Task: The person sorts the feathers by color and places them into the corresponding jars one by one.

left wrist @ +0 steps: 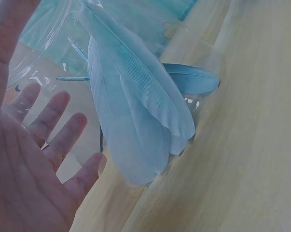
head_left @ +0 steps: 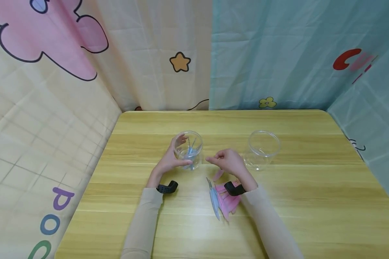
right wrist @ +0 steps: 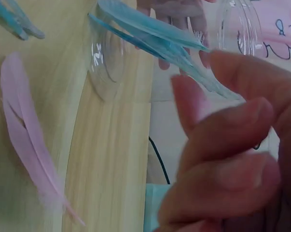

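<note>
My left hand [head_left: 169, 161] holds a clear jar [head_left: 197, 160] on the left of the table, thumb along its front and fingers behind it. Several light-blue feathers [left wrist: 135, 92] lean inside this jar, their quills pointing up. My right hand [head_left: 231, 162] hovers just right of the jar. Its thumb and index finger [right wrist: 186, 99] stand apart, the other fingers loosely curled, and no feather shows gripped between them. Below that hand lie pink feathers [head_left: 227, 202] in a heap, with blue feathers [head_left: 214, 202] beside them. One pink feather [right wrist: 27, 125] lies a little apart.
A second clear jar [head_left: 264, 149] stands right of my right hand, with no feathers showing in it. The wooden table [head_left: 311, 187] meets printed curtains [head_left: 149, 54] at its back and sides. A black wrist camera [head_left: 168, 187] sits on each wrist.
</note>
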Action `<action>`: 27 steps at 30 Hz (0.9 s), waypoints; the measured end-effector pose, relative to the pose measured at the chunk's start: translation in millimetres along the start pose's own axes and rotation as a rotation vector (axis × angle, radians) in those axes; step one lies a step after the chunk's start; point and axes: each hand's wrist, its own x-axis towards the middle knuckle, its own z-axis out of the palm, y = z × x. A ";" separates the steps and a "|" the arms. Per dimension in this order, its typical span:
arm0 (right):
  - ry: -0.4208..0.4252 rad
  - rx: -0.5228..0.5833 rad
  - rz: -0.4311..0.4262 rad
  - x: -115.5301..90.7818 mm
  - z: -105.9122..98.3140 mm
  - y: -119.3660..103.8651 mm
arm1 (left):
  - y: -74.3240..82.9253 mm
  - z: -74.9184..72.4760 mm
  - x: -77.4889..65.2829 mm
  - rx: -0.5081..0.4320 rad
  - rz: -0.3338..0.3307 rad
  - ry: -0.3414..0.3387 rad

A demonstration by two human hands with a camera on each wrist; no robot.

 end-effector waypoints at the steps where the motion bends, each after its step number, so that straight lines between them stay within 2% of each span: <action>1: -0.043 -0.033 -0.013 -1.8 0.3 1.4 | 0.0 0.1 -0.1 0.002 -0.002 0.001; 4: -0.152 -0.116 -0.031 -6.8 2.9 5.0 | 0.0 0.5 -0.9 0.009 -0.002 0.001; 7: -0.205 -0.200 -0.049 -11.2 7.6 6.3 | -0.6 0.6 -1.4 0.012 0.001 0.003; 11: -0.240 -0.246 -0.028 -15.8 16.6 6.1 | -2.1 0.5 -1.0 0.011 0.008 0.006; 19: -0.190 -0.375 0.023 -20.7 31.4 5.5 | -0.9 1.4 -1.4 0.007 0.003 0.000; 27: -0.174 -0.356 0.037 -20.7 39.1 4.9 | -0.8 0.8 -1.6 0.019 -0.006 -0.001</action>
